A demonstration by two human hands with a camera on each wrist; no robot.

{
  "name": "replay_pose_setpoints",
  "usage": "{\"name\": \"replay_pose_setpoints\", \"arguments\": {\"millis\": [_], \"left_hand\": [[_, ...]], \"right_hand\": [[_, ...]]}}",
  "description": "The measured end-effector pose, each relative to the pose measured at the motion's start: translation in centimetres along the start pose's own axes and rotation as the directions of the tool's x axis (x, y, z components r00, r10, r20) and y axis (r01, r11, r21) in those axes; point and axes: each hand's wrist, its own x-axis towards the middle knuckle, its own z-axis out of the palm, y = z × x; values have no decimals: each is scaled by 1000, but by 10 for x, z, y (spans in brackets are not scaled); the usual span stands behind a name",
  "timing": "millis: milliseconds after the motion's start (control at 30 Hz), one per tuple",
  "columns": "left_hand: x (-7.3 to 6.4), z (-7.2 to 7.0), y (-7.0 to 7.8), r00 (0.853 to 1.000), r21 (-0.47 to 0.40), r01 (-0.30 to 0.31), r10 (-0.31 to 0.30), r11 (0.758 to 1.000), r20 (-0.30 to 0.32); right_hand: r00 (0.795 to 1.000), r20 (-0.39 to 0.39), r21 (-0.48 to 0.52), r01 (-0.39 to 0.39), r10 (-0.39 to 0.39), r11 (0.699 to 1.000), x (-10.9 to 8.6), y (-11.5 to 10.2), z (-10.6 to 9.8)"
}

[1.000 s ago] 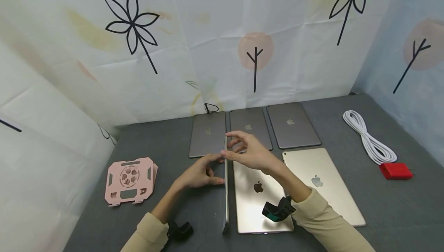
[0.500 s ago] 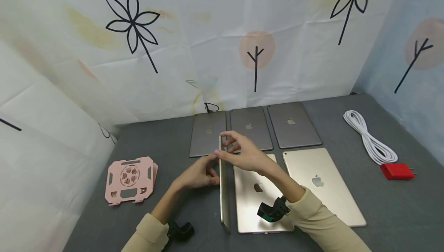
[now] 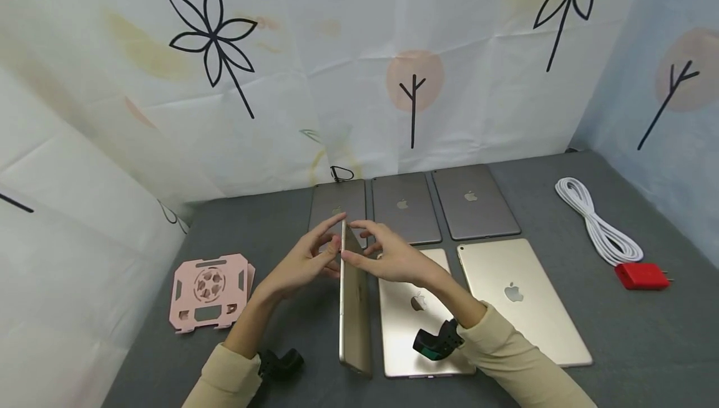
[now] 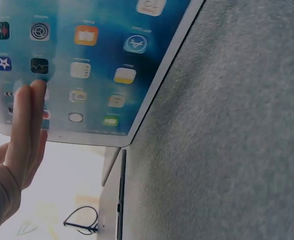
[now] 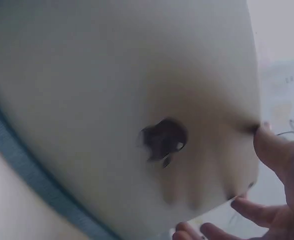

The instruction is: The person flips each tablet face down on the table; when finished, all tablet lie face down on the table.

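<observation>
A gold-backed tablet (image 3: 355, 320) stands on its long edge on the grey cloth, its back tilted a little toward the right. My right hand (image 3: 396, 259) grips its far upper corner: in the right wrist view the thumb (image 5: 276, 150) is on the upper long edge and a finger on the short edge. My left hand (image 3: 300, 266) is on the screen side, fingers nearly straight. The left wrist view shows two of its fingers (image 4: 29, 115) against the lit screen (image 4: 92, 55) with app icons. Beside the upright tablet lies another gold tablet (image 3: 410, 339), logo up.
Several more tablets lie face down: a gold one (image 3: 533, 308) at right, and grey ones (image 3: 472, 208) along the back. A pink folded stand (image 3: 210, 292) sits at left. A coiled white cable (image 3: 595, 221) and red charger (image 3: 642, 276) lie at far right.
The tablet's upper edge has moved left, tilting it so that more of its gold back shows. My left hand has shifted from gripping its edge to fingers along the screen side; the right follows left.
</observation>
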Motion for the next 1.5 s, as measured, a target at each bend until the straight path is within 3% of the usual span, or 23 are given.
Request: {"name": "replay_pose_setpoints", "arguments": {"millis": [300,600,967,1233,1500], "left_hand": [[-9,-12,-3,1000,31,-1,1,1000,-8],[-17,-24,-5,998,-32,45,-46,998,-32],[-29,-39,-27,998,-108,42,-46,993,-36],[-35,-46,-39,999,-223,47,-42,974,25],[-36,-49,-48,995,-101,96,-95,990,13]], "right_hand": [[991,90,-81,-96,104,992,9,32,10],[996,83,-165,-13,27,986,14,38,14],[999,41,-330,-14,29,944,13,38,22],[997,-12,-256,-82,82,963,14,40,24],[993,-107,-228,-82,59,970,18,42,29]]}}
